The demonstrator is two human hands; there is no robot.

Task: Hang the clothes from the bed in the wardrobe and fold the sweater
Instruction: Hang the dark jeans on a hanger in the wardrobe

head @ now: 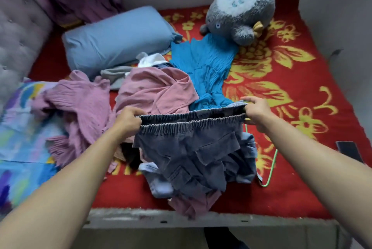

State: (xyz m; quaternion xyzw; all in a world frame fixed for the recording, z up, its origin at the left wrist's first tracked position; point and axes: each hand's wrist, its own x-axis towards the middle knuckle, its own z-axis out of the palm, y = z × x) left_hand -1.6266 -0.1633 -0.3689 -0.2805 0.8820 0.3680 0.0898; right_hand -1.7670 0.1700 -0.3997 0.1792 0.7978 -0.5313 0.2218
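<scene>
My left hand [128,119] and right hand [256,111] each grip one end of the denim garment [193,154] by its elastic waistband, which is stretched between them. The cloth hangs below my fists over the near bed [302,178]. A green hanger [272,166] lies just right of it.

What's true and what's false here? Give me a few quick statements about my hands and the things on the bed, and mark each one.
1. The left hand and the right hand each grip the elastic waistband of the grey denim garment. True.
2. The plush toy lies on the blue pillow. False: it lies on the red floral blanket, apart from the pillow.
3. A green hanger lies on the blanket, partly hidden by the grey denim garment. True.
4. The teal garment hangs in a wardrobe. False: it lies crumpled on the blanket, beside the pink clothes.
</scene>
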